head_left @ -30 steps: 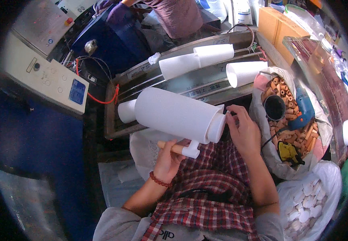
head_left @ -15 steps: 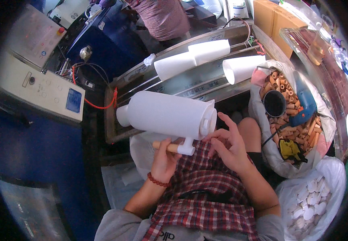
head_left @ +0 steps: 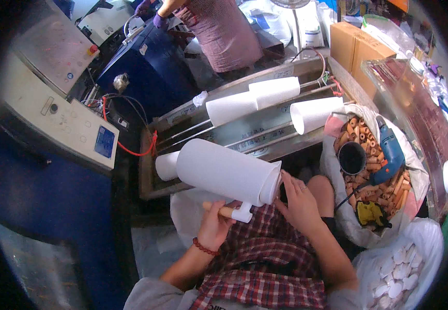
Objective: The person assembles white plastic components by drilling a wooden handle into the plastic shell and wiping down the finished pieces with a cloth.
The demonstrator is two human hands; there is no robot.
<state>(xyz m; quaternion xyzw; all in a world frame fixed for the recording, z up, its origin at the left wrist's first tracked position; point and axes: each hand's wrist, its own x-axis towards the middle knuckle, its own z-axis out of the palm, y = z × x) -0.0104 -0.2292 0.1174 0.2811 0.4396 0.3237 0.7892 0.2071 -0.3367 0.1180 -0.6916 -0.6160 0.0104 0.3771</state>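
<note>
A large white cylinder (head_left: pixel 218 168) lies slantwise in front of me, with a thin, sheet-like edge flaring at its right end. From its lower side sticks out a short white socket (head_left: pixel 242 212) with a wooden handle (head_left: pixel 225 211) in it. My left hand (head_left: pixel 214 223), with a beaded bracelet on the wrist, is closed round that handle. At the cylinder's right end, the fingers of my right hand (head_left: pixel 300 204) lie stretched along the edge, touching it; the fingertips are partly hidden. Behind the cylinder's left end shows another white cylinder (head_left: pixel 166 166).
Beyond is a wooden-framed trough (head_left: pixel 193 109) with metal rods and white cup-shaped pieces (head_left: pixel 231 108). On the right, a sack (head_left: pixel 332 181) holds wooden pieces, a blue power drill (head_left: pixel 391 155) and a black cup (head_left: pixel 352 157); below it, a bag holds white discs (head_left: pixel 397 271). A co-worker (head_left: pixel 221 36) stands behind.
My right hand has moved from raised, spread fingers to lying against the cylinder's right end. The cylinder has tilted, its right end dropping nearer me. My left hand keeps hold of the handle.
</note>
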